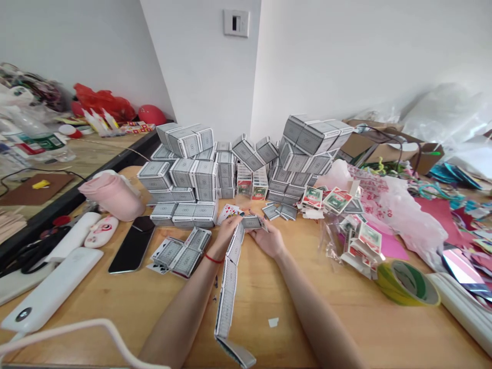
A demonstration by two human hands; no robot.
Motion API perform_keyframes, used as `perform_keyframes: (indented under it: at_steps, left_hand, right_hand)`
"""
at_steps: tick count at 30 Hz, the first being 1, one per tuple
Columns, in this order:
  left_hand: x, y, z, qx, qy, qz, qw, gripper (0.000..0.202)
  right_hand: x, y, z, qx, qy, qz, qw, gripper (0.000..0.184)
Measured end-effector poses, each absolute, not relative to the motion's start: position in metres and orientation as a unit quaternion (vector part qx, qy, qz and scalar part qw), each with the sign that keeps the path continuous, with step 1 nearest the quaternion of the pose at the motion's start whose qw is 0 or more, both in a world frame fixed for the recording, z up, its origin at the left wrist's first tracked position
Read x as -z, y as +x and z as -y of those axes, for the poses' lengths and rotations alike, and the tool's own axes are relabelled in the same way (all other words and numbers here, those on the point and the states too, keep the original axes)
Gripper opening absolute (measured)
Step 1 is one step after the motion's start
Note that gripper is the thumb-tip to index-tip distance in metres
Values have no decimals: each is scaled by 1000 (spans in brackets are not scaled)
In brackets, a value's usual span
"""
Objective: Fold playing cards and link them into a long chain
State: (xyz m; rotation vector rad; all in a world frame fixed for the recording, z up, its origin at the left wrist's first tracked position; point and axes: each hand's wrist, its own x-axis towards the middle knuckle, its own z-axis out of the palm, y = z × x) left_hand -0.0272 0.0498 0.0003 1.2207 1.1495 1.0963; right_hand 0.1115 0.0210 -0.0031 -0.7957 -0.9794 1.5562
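My left hand and my right hand meet over the wooden table, both closed on the far end of a long chain of grey-backed playing cards. The chain runs back toward me and curls at its near end by the table's edge. Loose fanned cards lie face up just beyond my fingers. Behind them rises a big pile of grey card blocks, stacked up to the wall corner.
At the left lie a black phone, a white power bank, a pink pouch and scissors. At the right are red card boxes, pink plastic bags, a green-yellow tape roll and craft scraps.
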Motion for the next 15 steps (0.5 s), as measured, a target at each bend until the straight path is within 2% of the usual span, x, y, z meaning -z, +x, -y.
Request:
perform_keyframes:
  at_steps: [3, 10, 15]
  left_hand:
    - [-1, -26, -51, -461, 471, -464, 592, 25]
    - [-10, -20, -44, -493, 438, -455, 598, 25]
    - [-13, -19, -41, -499, 411, -445, 620, 22]
  right_hand:
    - [4, 112, -19, -653, -323, 419, 541, 40]
    - [12, 98, -21, -577, -374, 443, 575, 36]
    - [15, 95, -22, -583, -380, 431, 574, 34]
